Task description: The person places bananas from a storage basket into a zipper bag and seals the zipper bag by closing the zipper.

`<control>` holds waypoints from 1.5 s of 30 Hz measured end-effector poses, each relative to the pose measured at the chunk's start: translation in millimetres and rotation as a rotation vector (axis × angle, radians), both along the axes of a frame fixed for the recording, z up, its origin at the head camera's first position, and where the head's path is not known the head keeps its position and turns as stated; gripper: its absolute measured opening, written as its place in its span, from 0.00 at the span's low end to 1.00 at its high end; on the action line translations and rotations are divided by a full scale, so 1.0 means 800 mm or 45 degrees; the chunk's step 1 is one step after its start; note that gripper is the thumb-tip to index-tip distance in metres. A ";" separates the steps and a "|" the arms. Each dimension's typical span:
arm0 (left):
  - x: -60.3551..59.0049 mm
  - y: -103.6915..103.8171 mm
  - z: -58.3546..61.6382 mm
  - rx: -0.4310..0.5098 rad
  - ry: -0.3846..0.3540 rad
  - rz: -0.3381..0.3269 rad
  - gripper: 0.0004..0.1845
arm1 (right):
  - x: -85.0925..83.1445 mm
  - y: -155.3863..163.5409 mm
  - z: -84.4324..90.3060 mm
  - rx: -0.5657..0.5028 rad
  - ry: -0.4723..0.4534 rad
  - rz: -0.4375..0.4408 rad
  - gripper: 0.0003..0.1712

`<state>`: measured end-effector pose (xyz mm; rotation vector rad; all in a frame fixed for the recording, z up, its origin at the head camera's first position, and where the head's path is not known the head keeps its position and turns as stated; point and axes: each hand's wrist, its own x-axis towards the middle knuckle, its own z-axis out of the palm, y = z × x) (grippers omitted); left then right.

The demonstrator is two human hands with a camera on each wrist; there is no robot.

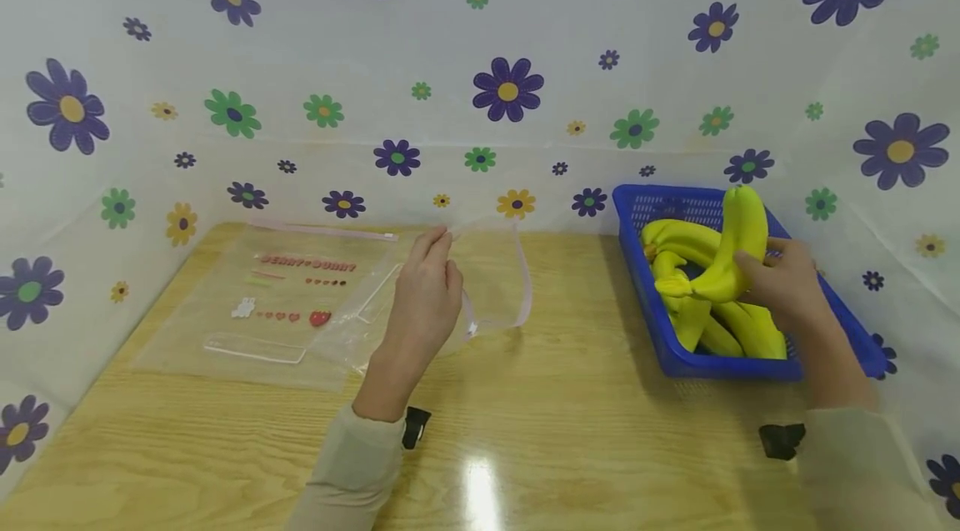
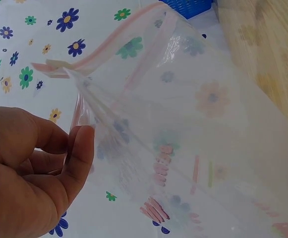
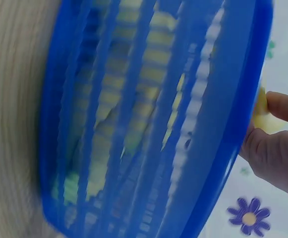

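My left hand (image 1: 423, 306) pinches the edge of a clear zipper bag (image 1: 491, 281) with a pink zip strip, its mouth spread apart to the right. In the left wrist view, thumb and fingers meet at the bag's rim, and the clear bag (image 2: 183, 124) fans out from there. My right hand (image 1: 783, 277) grips a yellow banana (image 1: 742, 235) over the blue plastic basket (image 1: 667, 360). Several more bananas (image 1: 682, 239) lie in that basket. From the right wrist, the slotted basket wall (image 3: 218, 99) hides most of the held banana.
Flat on the wooden table (image 1: 570, 431), at the left, lies another clear zipper bag (image 1: 247, 348) printed with red lettering, a white bunny and a strawberry. A white flower-patterned cloth (image 1: 435, 22) hangs behind and along both sides.
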<state>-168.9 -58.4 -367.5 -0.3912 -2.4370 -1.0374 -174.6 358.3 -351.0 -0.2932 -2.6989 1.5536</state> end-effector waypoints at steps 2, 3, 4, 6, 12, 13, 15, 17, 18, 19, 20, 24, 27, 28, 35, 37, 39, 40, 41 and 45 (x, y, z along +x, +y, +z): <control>0.000 0.000 -0.001 -0.007 -0.016 0.002 0.21 | 0.003 -0.018 0.001 -0.090 0.038 0.006 0.44; 0.000 -0.001 -0.001 -0.011 -0.018 0.003 0.21 | 0.005 -0.028 0.002 -0.133 0.053 0.008 0.45; 0.000 -0.001 -0.002 -0.015 -0.019 0.004 0.21 | 0.007 -0.038 0.004 -0.175 0.066 0.002 0.45; -0.001 -0.001 -0.003 -0.026 -0.010 0.006 0.21 | 0.012 -0.061 0.007 -0.256 0.087 -0.032 0.45; -0.001 -0.002 -0.003 -0.027 0.021 0.001 0.20 | 0.023 -0.129 0.015 -0.503 0.152 -0.181 0.41; -0.001 -0.001 -0.003 -0.024 0.023 -0.001 0.20 | 0.024 -0.140 0.015 -0.546 0.170 -0.195 0.39; 0.000 0.000 -0.003 -0.019 0.021 -0.002 0.20 | 0.027 -0.160 0.012 -0.599 0.214 -0.209 0.37; 0.001 -0.001 -0.004 -0.015 0.018 -0.002 0.20 | 0.028 -0.178 0.005 -0.645 0.235 -0.197 0.34; 0.001 0.000 -0.005 -0.015 0.013 -0.001 0.20 | 0.028 -0.187 0.001 -0.668 0.235 -0.185 0.33; 0.002 0.000 -0.005 -0.016 0.009 -0.002 0.20 | 0.028 -0.194 -0.004 -0.678 0.225 -0.181 0.32; 0.002 0.001 -0.005 -0.017 0.008 -0.005 0.20 | 0.027 -0.200 -0.008 -0.683 0.214 -0.170 0.31; 0.004 0.002 -0.005 -0.027 0.011 -0.001 0.20 | 0.022 -0.216 -0.023 -0.672 0.168 -0.089 0.31; 0.005 0.001 -0.003 -0.036 0.023 0.004 0.20 | 0.016 -0.224 -0.030 -0.646 0.140 -0.019 0.34; 0.005 0.000 -0.003 -0.041 0.022 0.009 0.20 | 0.013 -0.226 -0.033 -0.635 0.120 0.005 0.36; 0.005 -0.004 -0.003 -0.075 0.027 0.033 0.20 | 0.004 -0.238 -0.055 -0.597 0.054 0.229 0.36; 0.005 -0.003 -0.003 -0.071 0.033 0.025 0.20 | 0.002 -0.239 -0.062 -0.591 0.054 0.268 0.32; 0.005 -0.002 -0.003 -0.067 0.039 0.016 0.20 | 0.000 -0.240 -0.067 -0.582 0.047 0.290 0.30; 0.005 -0.001 -0.003 -0.066 0.042 0.012 0.20 | 0.000 -0.241 -0.069 -0.582 0.034 0.289 0.31; 0.006 0.000 -0.003 -0.064 0.044 0.009 0.20 | -0.001 -0.242 -0.070 -0.581 0.020 0.284 0.31; 0.007 0.006 -0.002 -0.055 0.045 -0.014 0.19 | 0.000 -0.246 -0.073 -0.588 -0.037 0.236 0.33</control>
